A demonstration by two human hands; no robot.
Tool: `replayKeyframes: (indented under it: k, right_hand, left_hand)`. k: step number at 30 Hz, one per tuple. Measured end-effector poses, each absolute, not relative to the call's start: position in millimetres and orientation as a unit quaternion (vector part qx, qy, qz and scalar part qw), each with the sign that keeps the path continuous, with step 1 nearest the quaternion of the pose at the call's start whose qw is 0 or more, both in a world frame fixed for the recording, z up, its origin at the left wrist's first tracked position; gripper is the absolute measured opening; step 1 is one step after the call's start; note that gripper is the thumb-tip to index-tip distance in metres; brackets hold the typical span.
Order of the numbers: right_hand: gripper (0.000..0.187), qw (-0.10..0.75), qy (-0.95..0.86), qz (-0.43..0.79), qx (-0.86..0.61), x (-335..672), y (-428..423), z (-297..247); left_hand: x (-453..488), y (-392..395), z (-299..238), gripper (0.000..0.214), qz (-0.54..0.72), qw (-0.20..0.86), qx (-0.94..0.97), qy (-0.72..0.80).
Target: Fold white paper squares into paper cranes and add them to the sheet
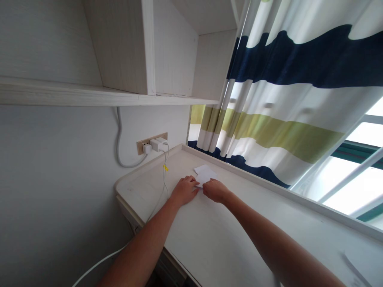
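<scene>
A small white sheet of paper (206,174) lies on the white desk (209,239), partly folded. My left hand (184,190) rests on the desk at the paper's near left edge, its fingers curled and pressing down on that edge. My right hand (216,189) sits just to the right, its fingers closed on the paper's near corner. The two hands almost touch. The part of the paper under the fingers is hidden.
A wall socket (151,143) holds a white charger, and its cable (164,175) with a yellow tag runs down over the desk's left edge. An open shelf (119,95) hangs above. A striped curtain (284,103) and window run along the right side.
</scene>
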State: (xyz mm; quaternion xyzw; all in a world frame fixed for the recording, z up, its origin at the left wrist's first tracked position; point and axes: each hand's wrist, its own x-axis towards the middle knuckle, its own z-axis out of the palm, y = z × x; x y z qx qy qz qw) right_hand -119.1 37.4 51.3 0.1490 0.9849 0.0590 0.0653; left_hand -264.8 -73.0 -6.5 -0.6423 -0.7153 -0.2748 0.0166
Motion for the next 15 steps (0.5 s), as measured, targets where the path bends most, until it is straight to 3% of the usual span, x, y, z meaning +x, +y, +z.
replayKeyframes:
  k: [15]
  right_hand:
    - [0.029,0.062,0.984,0.157,0.058,-110.9,50.8,61.0]
  left_hand:
    - [-253.3,-58.9,-10.9,0.034,-0.204,0.093,-0.683,-0.695]
